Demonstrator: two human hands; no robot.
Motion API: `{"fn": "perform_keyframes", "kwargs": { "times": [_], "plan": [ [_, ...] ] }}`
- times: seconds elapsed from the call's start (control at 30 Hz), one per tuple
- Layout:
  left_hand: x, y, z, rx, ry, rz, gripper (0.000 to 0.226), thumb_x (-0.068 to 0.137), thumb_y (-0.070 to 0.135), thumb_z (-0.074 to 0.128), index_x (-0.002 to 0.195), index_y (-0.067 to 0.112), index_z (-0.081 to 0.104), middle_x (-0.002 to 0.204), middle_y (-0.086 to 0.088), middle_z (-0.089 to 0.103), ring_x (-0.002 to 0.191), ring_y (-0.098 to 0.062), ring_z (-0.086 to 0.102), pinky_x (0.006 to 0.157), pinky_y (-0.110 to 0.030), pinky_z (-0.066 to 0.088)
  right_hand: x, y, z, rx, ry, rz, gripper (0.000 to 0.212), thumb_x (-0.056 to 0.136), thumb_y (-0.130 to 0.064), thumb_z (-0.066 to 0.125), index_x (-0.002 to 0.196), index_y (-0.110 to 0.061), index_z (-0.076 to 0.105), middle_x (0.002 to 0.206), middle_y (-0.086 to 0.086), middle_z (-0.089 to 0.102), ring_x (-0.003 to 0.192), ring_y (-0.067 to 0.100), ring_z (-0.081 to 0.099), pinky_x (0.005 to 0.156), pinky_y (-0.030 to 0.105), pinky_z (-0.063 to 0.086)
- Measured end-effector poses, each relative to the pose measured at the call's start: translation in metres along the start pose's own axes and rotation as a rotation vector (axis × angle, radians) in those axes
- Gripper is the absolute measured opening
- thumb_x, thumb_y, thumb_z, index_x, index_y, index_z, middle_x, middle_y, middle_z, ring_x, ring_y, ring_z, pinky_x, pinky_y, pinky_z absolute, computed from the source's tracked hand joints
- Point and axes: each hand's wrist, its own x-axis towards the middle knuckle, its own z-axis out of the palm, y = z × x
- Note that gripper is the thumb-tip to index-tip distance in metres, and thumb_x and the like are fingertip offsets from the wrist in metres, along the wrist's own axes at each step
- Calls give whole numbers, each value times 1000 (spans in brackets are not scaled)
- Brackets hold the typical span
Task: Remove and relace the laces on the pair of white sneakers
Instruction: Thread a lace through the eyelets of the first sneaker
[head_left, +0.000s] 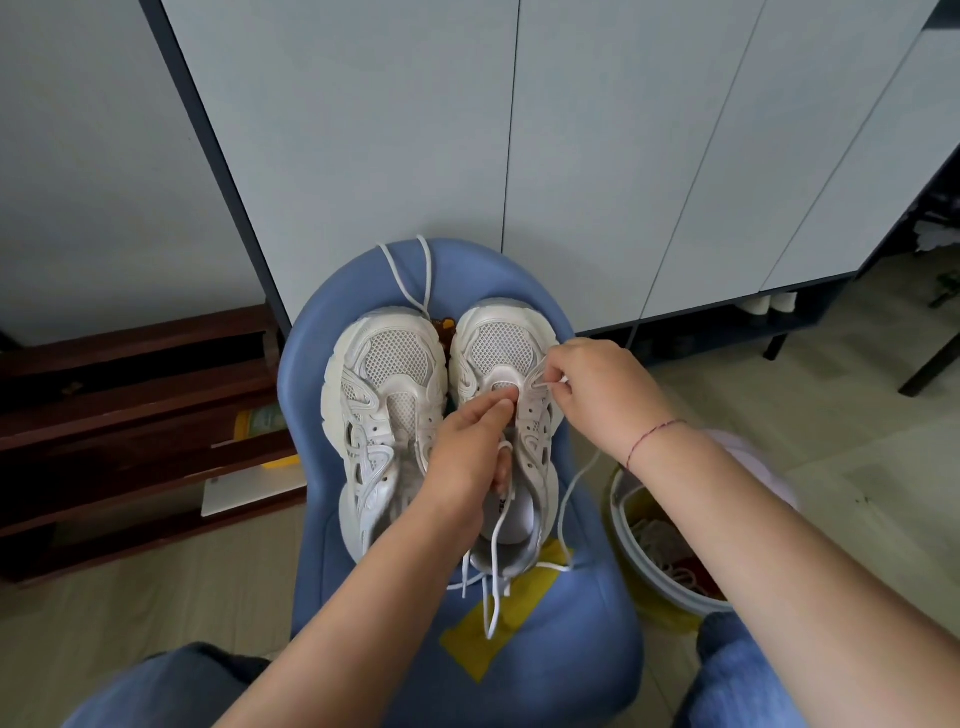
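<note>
Jeans-covered knees (171, 686) sat at the very bottom, either side of a blue chair (571, 649) with a strip of yellow tape (478, 639) stuck on the seat. Both white sneakers were parked on that seat side by side, toes pointing away. The left hand (467, 457) was on the right-hand sneaker (498, 338), thumb and forefinger clamped on the tongue down near the bottom eyelets, the other fingers curled in over the shoe's opening. The right hand (597, 395), with a thin red string bracelet (654, 436) on the wrist, had its fingers pinched on the lace (545, 384) right at the eyelets on that shoe's outer side. The rest of that lace trailed down past the heel onto the seat and over the tape. The left-hand sneaker (384, 415) looked like it had no lacing in it, and a loose lace (410, 275) lay just past its toe, running up to the far edge of the seat. On the floor to the right was a white bucket (621, 514) with some stuff inside I couldn't make out. To the left was a dark wooden rack (130, 395), and behind it all stood pale cabinet doors (415, 130).
</note>
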Motion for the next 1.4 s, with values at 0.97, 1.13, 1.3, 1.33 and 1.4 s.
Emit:
{"fn": "perform_keyframes", "kwargs": {
  "times": [0.97,1.13,1.3,1.33,1.4],
  "plan": [
    [2,10,-5,-512,-168,-377,20,103,8,40,102,4,60,76,0,62,30,-3,30,29,-14,25,-2,2,23,951,104,307,6,81,-10,73,79,-12,68,68,2,65,52,2,56,55,19,50],
    [3,6,-5,-507,-159,-383,21,103,16,43,92,11,60,72,5,46,30,-3,29,29,-13,23,-9,-4,25,841,32,268,33,72,-25,82,93,-17,57,86,-9,59,76,3,56,69,14,46],
    [7,2,-5,-438,-107,-336,19,103,13,44,101,9,62,87,0,64,30,-2,30,29,-13,24,-8,-4,26,824,57,273,25,75,-11,75,95,-16,60,84,-9,61,76,6,58,67,13,46],
    [9,0,-4,-408,-90,-319,19,103,13,44,104,8,62,94,-2,67,30,-2,30,30,-13,25,-8,-3,25,829,58,265,23,76,-8,72,94,-16,62,83,-9,62,76,5,59,68,13,47],
    [13,-4,-1,-344,-54,-283,18,104,14,45,107,8,61,106,-5,69,31,-2,31,30,-13,26,-8,1,24,852,47,237,22,76,-5,71,90,-20,64,83,-9,65,77,4,62,73,16,50]
  ]
}}
